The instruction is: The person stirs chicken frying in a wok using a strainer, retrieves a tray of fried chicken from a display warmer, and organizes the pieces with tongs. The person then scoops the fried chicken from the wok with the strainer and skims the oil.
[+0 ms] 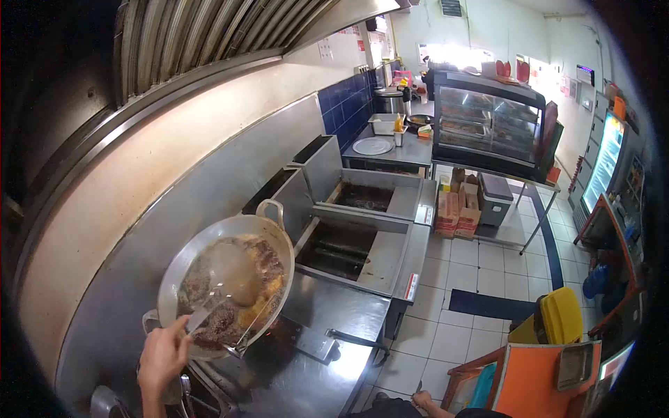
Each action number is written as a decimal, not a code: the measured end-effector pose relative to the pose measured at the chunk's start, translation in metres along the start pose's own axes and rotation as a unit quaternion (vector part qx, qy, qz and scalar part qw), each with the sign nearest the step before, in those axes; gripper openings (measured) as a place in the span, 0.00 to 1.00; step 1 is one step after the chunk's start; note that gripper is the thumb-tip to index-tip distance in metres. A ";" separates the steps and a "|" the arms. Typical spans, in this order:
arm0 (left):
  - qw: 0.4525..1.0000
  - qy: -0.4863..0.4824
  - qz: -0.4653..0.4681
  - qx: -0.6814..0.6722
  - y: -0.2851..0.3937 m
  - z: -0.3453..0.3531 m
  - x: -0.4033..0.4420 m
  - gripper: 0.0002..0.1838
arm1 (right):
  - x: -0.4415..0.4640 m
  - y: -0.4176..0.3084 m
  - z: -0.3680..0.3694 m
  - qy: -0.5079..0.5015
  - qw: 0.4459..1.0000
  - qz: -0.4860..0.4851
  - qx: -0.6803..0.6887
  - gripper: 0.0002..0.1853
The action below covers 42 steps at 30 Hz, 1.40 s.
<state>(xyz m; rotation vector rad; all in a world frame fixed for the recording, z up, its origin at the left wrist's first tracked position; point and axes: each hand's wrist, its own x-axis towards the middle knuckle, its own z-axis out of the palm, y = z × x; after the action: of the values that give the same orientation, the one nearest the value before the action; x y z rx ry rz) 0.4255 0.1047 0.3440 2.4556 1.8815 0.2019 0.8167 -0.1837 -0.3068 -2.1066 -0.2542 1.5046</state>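
Silver-grey wok (171, 279) with mottled contents: dark brown oil (216, 331) grading to golden amber toward the wok's right edge, and a grey-brown skimmer (234, 268) with a silver handle (200, 319). Wall tiles (336, 117) are navy blue with paler joints; white floor tiles (460, 255), gridded in grey, are crossed by a solid navy band (481, 304). An orange tabletop (528, 383) carries a dull grey-brown tray (575, 367) at its right edge; the bin (562, 317) is bright yellow.

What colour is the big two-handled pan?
The pan is silvery grey, best seen in the head view.
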 end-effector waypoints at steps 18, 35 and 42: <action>0.907 0.009 0.200 0.371 0.034 0.178 0.183 0.07 | 0.054 0.120 -0.001 0.082 0.996 -0.004 0.045 0.07; 0.973 0.017 0.030 0.230 -0.117 0.140 0.128 0.13 | 0.019 0.070 -0.016 0.105 0.989 -0.086 0.056 0.07; 0.992 -0.056 -0.051 0.105 -0.104 0.031 0.010 0.23 | 0.027 0.023 0.008 0.053 0.989 -0.139 -0.007 0.07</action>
<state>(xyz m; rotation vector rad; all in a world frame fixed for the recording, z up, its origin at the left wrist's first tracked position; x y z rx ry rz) 0.3326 0.1433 0.3021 2.4258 2.0690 -0.1421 0.8157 -0.1891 -0.3427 -2.0555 -0.4966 1.2272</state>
